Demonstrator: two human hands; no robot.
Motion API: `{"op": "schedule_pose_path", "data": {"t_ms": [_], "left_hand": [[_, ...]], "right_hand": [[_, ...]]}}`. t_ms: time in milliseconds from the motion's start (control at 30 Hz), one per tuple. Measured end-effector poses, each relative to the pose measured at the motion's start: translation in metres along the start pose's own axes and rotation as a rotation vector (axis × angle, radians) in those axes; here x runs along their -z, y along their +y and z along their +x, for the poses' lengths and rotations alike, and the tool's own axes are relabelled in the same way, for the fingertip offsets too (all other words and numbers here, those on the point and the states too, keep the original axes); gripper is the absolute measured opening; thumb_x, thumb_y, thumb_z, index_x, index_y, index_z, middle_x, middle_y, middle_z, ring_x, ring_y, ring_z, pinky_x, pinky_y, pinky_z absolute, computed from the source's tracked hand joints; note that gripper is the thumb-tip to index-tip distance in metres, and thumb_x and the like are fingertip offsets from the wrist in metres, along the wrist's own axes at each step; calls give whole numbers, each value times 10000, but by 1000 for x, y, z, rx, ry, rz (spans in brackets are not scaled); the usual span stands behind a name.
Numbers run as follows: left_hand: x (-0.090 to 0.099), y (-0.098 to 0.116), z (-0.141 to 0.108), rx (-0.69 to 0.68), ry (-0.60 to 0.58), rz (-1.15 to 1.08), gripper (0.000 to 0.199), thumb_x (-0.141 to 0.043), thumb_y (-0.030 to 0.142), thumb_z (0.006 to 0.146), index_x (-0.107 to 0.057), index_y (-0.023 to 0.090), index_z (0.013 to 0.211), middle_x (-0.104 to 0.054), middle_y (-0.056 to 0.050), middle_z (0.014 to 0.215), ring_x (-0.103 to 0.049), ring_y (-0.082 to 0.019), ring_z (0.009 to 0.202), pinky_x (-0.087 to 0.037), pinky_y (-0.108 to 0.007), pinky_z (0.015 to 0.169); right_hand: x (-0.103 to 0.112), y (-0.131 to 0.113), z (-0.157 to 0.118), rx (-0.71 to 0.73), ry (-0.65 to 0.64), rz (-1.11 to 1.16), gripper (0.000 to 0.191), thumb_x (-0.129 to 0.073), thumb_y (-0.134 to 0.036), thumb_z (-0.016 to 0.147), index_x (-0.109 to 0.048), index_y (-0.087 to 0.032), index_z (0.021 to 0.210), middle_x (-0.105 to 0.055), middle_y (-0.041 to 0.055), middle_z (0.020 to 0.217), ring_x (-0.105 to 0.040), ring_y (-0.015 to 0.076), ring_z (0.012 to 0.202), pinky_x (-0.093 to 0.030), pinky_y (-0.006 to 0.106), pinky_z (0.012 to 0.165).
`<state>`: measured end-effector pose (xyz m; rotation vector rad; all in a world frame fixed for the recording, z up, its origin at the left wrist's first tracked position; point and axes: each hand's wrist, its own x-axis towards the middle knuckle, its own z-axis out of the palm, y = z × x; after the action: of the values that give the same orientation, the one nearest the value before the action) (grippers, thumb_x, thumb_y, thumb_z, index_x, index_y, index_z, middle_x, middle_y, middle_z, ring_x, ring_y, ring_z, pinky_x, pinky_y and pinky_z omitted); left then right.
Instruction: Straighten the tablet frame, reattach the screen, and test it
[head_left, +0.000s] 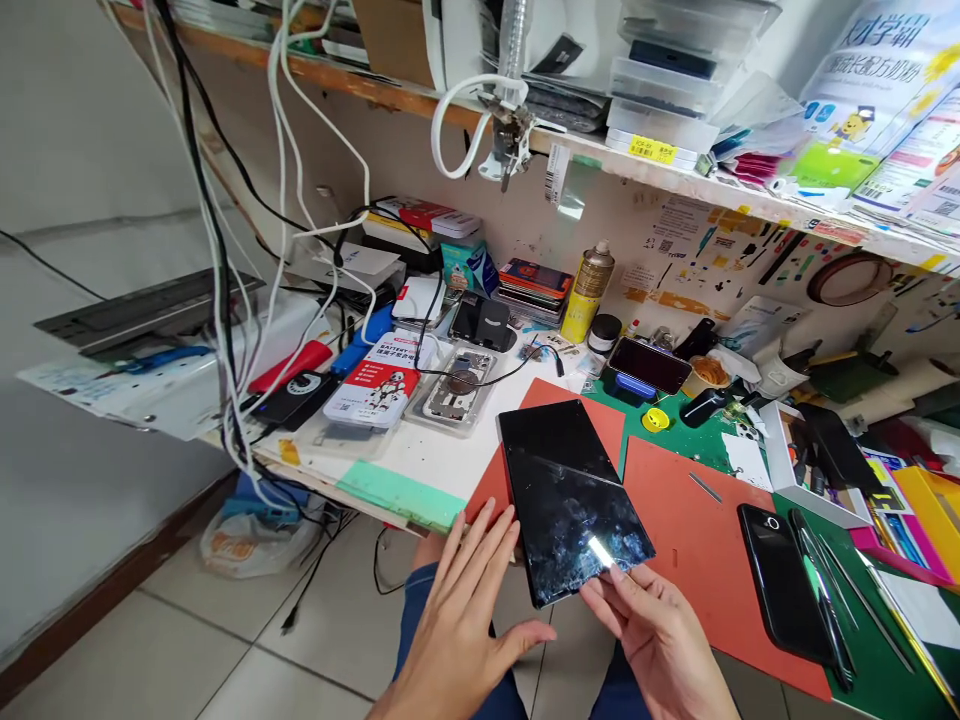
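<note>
A black tablet with a smudged, glossy face lies partly on an orange mat and juts over the table's front edge. A straight line crosses its face, with a darker upper part above it. At its near edge my right hand pinches the tablet between thumb and fingers. My left hand holds nothing; its fingers are stretched out beside the tablet's left edge. Whether the fingertips touch it, I cannot tell. Right of the mat's middle lies a black phone, beside several tweezers.
Hanging cables run down at the left. A battery box and a phone frame in a clear case lie behind the tablet. Farther back stand a yellow spray can and a propped phone. Above runs a loaded shelf.
</note>
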<state>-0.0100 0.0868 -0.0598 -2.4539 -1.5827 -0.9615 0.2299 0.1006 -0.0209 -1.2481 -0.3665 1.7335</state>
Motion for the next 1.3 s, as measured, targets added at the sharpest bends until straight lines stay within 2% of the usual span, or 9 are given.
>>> {"op": "schedule_pose_path", "data": {"t_ms": [267,533,800,867,933,1033,1133,1233,1300], "left_hand": [[-1,14,-3,26,-23,-42,946,-692,549,998,-264,114,1720,-572,-199,1620,-495,-392,1547,-425,-622,1259],[-7,14,-4,44,-63,-116,950,-732,502,985,-270,98,1711,-537,-232,1643,-391,-406,1608,-294,-673,1314],[-11,16,-4,46,-60,-96,954,-742,483,983,-266,95,1713,-539,-236,1640,-377,-416,1612,-256,-677,1324],[-12,16,-5,51,-56,-95,945,-749,470,980,-273,112,1715,-537,-234,1641,-367,-418,1616,-260,-681,1321],[-12,17,-7,43,-41,-90,900,-766,435,975,-326,137,1701,-547,-230,1634,-346,-424,1625,-267,-692,1314],[-13,17,-10,-2,-14,-77,781,-784,334,970,-440,142,1644,-610,-223,1578,-341,-419,1628,-254,-704,1313],[-16,17,-11,-32,9,-74,693,-783,275,970,-511,114,1586,-670,-219,1511,-368,-410,1617,-247,-702,1317],[-18,18,-8,-25,40,-74,621,-796,262,960,-577,89,1515,-698,-225,1471,-397,-428,1597,-285,-719,1294],[-18,19,-7,-17,47,-65,588,-807,248,951,-605,78,1476,-708,-227,1455,-426,-435,1580,-302,-720,1285]], "right_hand": [[-7,-25,-9,-106,12,-237,467,-1013,-518,698,-792,-110,746,-844,190,909,-825,262,814,-669,359,806],[-8,-33,-4,-183,9,-419,624,-925,-714,682,-653,-153,656,-734,88,580,-612,138,403,-449,225,393],[-3,-37,-4,-228,-24,-501,579,-834,-727,731,-681,-169,712,-660,31,489,-452,88,331,-209,206,362],[2,-38,-9,-148,28,-623,604,-781,-763,790,-671,-179,680,-618,16,466,-394,81,324,-181,231,372],[9,-37,-16,95,199,-793,589,-733,-756,866,-692,-192,702,-638,22,519,-464,112,391,-286,260,404],[17,-32,-24,521,455,-990,440,-682,-637,975,-781,-210,1023,-811,110,953,-743,244,833,-503,287,574],[23,-21,-25,653,425,-1072,408,-618,-518,1038,-732,-225,1298,-752,156,1337,-725,303,1206,-559,278,585],[29,-9,-20,722,394,-1094,374,-588,-463,1062,-724,-224,1316,-760,149,1315,-751,295,1176,-606,291,593],[31,-4,-17,784,392,-1131,334,-580,-412,1078,-717,-229,1322,-773,126,1286,-767,280,1135,-664,354,760]]}}
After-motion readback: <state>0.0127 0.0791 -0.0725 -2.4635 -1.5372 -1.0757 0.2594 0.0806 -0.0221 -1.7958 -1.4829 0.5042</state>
